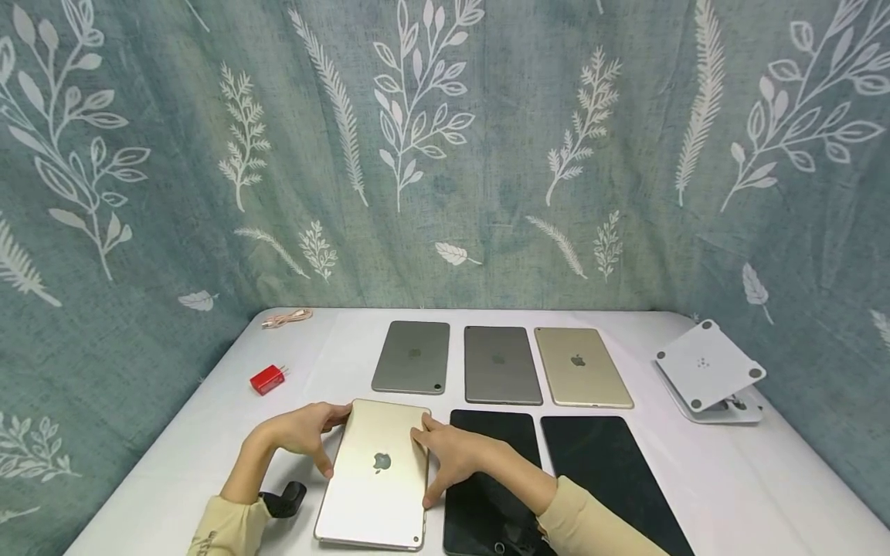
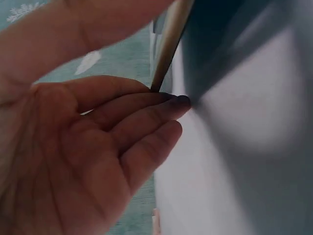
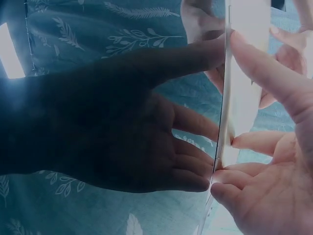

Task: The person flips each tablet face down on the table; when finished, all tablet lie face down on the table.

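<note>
A pale gold tablet (image 1: 378, 471), its back with the logo facing up, lies between both hands at the front of the white table. My left hand (image 1: 306, 432) holds its left edge; in the left wrist view the fingertips (image 2: 168, 105) reach the underside of that edge, with a gap and shadow beneath. Along the opposite edge, my right hand (image 1: 455, 455) grips with thumb low and fingers higher up. The right wrist view shows those fingers (image 3: 261, 142) on the tablet's edge (image 3: 221, 132), mirrored in a dark glossy surface.
Two black-screened tablets (image 1: 615, 471) lie to the right, one partly under my right forearm. Behind are a green-grey tablet (image 1: 424, 347), a grey tablet (image 1: 511, 378) and a gold tablet (image 1: 587, 382). A red charger (image 1: 267, 379), coiled cable (image 1: 288, 317) and silver stand (image 1: 709, 371) sit near the sides.
</note>
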Motion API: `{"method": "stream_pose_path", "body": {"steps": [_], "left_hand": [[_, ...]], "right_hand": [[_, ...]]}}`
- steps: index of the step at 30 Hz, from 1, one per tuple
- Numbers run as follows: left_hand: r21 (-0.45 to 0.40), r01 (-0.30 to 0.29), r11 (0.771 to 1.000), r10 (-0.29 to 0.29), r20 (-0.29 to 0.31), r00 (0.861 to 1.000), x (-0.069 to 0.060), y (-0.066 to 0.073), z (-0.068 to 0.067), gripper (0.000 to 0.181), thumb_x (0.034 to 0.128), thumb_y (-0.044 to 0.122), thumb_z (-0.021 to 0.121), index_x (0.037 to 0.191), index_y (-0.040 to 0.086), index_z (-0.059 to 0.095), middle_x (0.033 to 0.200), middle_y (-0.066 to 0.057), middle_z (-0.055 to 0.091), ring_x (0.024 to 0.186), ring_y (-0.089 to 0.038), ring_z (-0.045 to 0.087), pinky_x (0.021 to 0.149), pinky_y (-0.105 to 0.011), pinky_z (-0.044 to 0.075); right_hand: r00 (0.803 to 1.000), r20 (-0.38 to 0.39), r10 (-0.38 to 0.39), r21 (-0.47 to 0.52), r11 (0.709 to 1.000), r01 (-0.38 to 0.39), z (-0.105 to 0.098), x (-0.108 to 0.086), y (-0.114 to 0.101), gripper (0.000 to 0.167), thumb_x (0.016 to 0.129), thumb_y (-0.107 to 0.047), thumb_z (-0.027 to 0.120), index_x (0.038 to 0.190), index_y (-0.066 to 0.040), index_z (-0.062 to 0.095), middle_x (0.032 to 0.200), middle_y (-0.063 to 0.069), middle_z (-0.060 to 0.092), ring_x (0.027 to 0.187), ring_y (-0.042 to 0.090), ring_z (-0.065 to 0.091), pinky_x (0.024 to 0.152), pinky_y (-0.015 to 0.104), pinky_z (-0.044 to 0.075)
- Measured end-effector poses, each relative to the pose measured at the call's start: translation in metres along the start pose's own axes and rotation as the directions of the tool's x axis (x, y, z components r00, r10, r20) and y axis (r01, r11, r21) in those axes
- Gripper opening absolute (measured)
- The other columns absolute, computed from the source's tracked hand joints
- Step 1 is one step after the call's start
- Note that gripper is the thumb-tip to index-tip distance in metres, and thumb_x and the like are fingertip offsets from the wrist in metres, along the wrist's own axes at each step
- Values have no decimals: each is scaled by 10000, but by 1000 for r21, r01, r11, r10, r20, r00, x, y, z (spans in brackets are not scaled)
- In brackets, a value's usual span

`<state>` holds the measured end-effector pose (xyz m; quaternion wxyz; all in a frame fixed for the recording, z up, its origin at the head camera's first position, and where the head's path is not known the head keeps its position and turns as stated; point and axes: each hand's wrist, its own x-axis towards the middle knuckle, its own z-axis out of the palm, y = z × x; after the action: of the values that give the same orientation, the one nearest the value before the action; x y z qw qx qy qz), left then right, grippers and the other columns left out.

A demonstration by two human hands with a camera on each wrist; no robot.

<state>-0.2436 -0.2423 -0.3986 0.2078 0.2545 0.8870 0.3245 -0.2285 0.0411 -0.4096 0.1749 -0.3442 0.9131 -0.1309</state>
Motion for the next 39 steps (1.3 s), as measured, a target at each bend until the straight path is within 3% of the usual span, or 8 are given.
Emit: {"method": "stream_pose_path", "body": {"steps": [4,10,16,20,26,31,35,39], "left_hand": [[7,42,999,-42,-20,999,2,2,4,1059,583,74,903,1398,-203,286,1456,-368,326,1318,-503,394,1073,-547,355],[93,72,993,-66,-71,995,7,11,7,1046,591,190,918,1372,-203,344,1409,-349,419,1302,-468,439,1072,-538,366],[235,253,938,-221,-156,963,12,30,29,1076,519,183,951,1383,-126,388,1244,-215,602,1122,-295,583,982,-489,462],[290,286,913,-236,-194,952,15,42,39,1033,493,110,951,1349,-120,419,1089,-176,650,949,-232,611,888,-458,515],[317,281,906,-225,-203,953,16,49,37,846,477,83,951,1188,-100,531,868,-95,622,810,-198,574,787,-423,531],[323,268,908,-215,-191,958,17,48,35,788,497,109,944,1157,-80,558,847,-50,595,781,-182,544,739,-391,524],[280,177,943,-118,-215,970,19,50,34,800,575,176,920,1218,-118,545,1062,-166,656,986,-300,620,884,-460,514],[224,130,966,-58,-303,951,26,59,37,831,687,240,865,1315,-145,480,1319,-276,555,1242,-415,519,1030,-525,419]], "right_hand": [[1000,-3,-10,-12,1000,10,-1,1,-1,1046,629,-403,887,1466,-35,377,1568,242,210,1412,366,338,1088,428,401],[1000,-19,4,-22,1000,-5,-1,3,0,1022,617,-403,892,1444,-33,418,1561,242,231,1404,366,355,1086,427,402],[1000,-16,-6,11,1000,6,1,-1,2,1009,633,-388,888,1445,-26,412,1569,240,209,1424,355,319,1102,414,386],[999,-13,-39,1,999,39,3,-1,9,998,649,-414,873,1447,-30,411,1568,239,214,1425,355,316,1105,411,381],[998,-21,-54,-1,999,54,3,0,12,970,666,-416,862,1440,-31,423,1560,245,229,1422,354,324,1113,411,371],[998,-29,-62,13,998,63,0,0,12,945,681,-399,856,1436,-27,427,1556,253,235,1420,361,324,1116,429,364],[994,-60,-88,60,994,92,-4,-4,17,947,711,-399,835,1460,-33,386,1563,242,229,1418,390,314,1110,484,357],[991,-104,-85,110,989,97,-12,-11,25,941,744,-386,813,1478,-26,346,1566,230,232,1413,411,309,1092,542,353]]}}
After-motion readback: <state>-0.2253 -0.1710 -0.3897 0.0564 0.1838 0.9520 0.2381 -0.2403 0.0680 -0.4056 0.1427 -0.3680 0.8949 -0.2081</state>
